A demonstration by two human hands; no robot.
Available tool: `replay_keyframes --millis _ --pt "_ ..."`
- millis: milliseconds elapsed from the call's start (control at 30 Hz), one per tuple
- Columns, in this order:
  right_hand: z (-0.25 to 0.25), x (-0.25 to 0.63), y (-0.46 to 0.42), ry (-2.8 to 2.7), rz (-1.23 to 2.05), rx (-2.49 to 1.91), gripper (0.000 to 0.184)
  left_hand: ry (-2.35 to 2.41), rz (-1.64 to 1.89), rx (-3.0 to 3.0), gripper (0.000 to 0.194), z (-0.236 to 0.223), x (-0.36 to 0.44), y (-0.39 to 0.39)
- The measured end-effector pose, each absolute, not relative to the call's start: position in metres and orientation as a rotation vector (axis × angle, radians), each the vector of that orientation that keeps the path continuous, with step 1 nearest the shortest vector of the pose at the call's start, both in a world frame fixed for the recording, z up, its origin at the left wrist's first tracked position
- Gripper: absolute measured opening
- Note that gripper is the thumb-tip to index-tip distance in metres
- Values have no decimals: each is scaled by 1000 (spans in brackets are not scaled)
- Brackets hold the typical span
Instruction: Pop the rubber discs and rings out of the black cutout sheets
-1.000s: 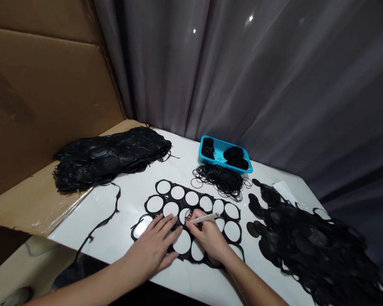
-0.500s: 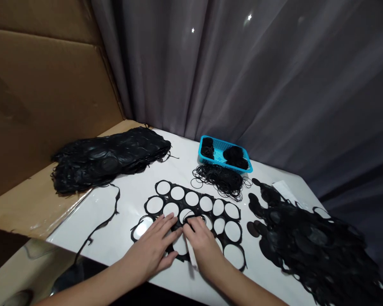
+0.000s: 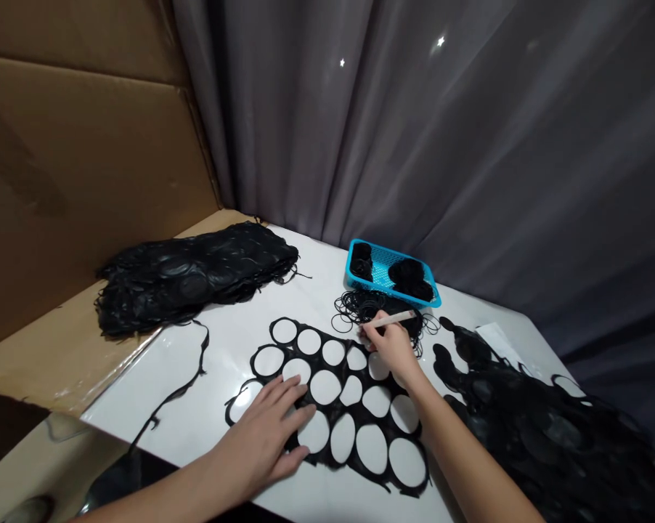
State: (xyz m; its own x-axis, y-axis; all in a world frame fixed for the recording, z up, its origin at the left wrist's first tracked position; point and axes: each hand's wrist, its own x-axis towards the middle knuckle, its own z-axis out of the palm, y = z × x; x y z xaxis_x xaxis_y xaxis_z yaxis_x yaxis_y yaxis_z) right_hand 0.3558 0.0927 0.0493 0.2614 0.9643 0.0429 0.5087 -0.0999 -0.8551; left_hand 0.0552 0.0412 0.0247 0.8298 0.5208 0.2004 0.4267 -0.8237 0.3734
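Observation:
A black rubber sheet (image 3: 345, 372) punched with rows of round holes lies on the white table (image 3: 234, 341), showing white through them. My left hand (image 3: 267, 428) rests flat on its lower left part, fingers spread, holding nothing. My right hand (image 3: 390, 345) is at the sheet's far right corner, its fingers pinching a pale slim pen-like stick (image 3: 393, 318). Its fingertips are close to a tangle of thin black rubber rings (image 3: 360, 309). The stick's tip is hidden or too small to tell.
A blue plastic basket (image 3: 393, 289) holding black bundles stands at the back. Large heaps of black punched scrap lie left (image 3: 191, 283) and right (image 3: 545, 436). A thin black strip (image 3: 189, 378) lies on the table. Cardboard (image 3: 88, 160) and a grey curtain (image 3: 469, 145) bound the table.
My right hand has lifted off the sheet and moved toward the rings, with the stick swung from pointing down to lying nearly level. My left hand stays on the sheet.

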Motion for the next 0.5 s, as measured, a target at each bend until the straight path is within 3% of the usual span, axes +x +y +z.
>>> replay_keyframes --millis 133,300,500 --pt "40 343 86 -1148 1026 -1586 35 766 399 2662 54 30 69 58" --pt "42 341 92 -865 1184 -1406 45 737 347 2741 57 23 89 72" --pt "49 340 93 -700 1368 -1275 42 731 355 2788 57 14 94 65"
